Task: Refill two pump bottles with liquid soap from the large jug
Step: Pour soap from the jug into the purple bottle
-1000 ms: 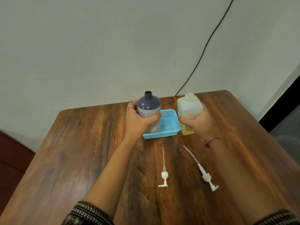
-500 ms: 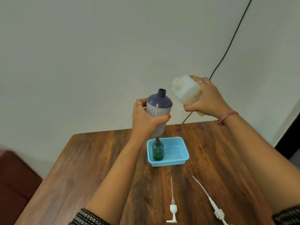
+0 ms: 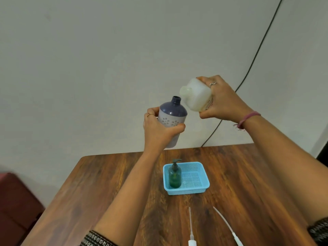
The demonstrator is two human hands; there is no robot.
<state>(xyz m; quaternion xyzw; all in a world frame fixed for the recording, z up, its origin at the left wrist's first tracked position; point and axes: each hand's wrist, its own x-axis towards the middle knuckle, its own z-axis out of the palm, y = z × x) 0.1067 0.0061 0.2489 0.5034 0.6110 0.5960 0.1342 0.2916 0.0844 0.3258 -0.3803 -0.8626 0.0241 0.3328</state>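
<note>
At frame centre, the left hand gripped the open purple bottle upright above the wooden table. Just right, the right hand clasped the tilted white jug, spout near the bottle's neck. A green pump bottle stood in the blue basket.

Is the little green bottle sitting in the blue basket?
Yes, the green pump bottle stands upright inside the blue basket on the table.

- Worktop: dark, grained wood with a soft sheen.
- Basket: light blue perforated plastic.
- Purple bottle: glossy, smooth plastic.
- Jug: milky, translucent plastic.
- Green pump bottle: clear, shiny.
</note>
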